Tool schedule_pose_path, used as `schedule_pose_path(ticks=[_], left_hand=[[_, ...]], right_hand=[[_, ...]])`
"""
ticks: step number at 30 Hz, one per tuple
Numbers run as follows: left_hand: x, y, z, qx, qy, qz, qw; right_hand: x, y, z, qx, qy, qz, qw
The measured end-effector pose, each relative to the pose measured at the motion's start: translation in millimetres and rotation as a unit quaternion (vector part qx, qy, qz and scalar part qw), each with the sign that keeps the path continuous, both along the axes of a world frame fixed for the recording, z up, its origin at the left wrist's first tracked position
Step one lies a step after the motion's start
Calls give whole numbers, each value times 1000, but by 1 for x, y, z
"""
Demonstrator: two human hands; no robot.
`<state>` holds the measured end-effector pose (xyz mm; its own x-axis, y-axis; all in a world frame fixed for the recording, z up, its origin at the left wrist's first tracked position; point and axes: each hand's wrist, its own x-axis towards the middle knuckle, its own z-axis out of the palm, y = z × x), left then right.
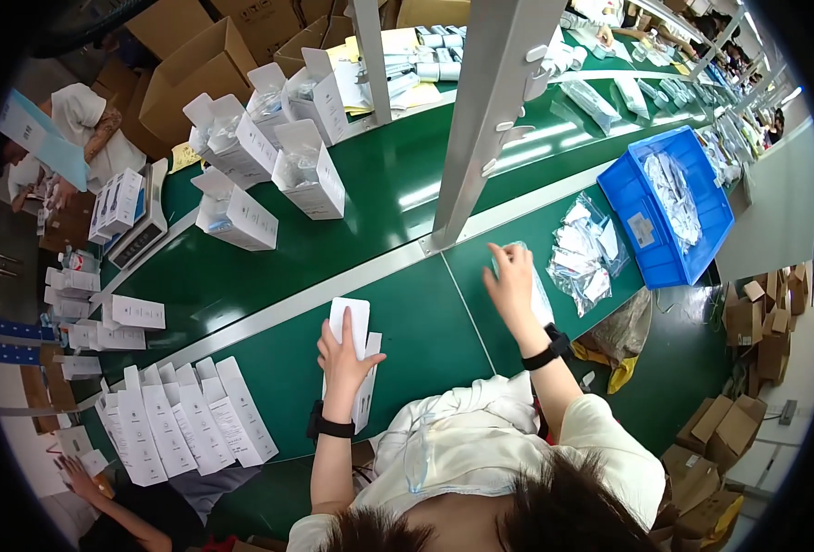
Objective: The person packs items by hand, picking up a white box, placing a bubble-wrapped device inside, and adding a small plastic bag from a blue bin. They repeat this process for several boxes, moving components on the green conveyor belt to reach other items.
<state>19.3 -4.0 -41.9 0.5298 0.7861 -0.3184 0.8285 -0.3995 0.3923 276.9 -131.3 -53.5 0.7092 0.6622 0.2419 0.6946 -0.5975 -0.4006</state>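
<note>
Against the green worktop [425, 304], steady the white carton [366, 391] with your splayed left hand [342, 361], handling the pale packet [539, 296] gently, though whether your right hand [513, 283] grips it is unclear.

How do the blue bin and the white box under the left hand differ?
The blue bin is much larger than the white box. The left hand touches the box, while no hand touches the bin. Packets show inside the bin; the box's inside cannot be seen.
</note>
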Motion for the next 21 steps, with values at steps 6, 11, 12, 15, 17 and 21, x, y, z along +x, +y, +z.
schedule_pose_path(ticks=[6, 11, 12, 15, 17, 21], left_hand=[[23, -3, -15, 100, 22, -82, 991], [23, 9, 8, -70, -294, -175, 937], [23, 11, 11, -146, -387, -199, 889], [16, 4, -23, -163, -439, -174, 867], [20, -2, -34, -176, -465, -167, 852], [35, -8, -34, -107, -416, -231, 873]], right_hand=[[40, -70, -62, -136, 73, -121, 981], [42, -69, -65, 44, 291, -21, 956], [42, -66, -56, 121, 343, 17, 931], [8, -41, -21, 254, 591, 38, 765], [-13, -27, 2, 313, 690, 39, 651], [-38, -5, 27, 410, 775, 32, 480]])
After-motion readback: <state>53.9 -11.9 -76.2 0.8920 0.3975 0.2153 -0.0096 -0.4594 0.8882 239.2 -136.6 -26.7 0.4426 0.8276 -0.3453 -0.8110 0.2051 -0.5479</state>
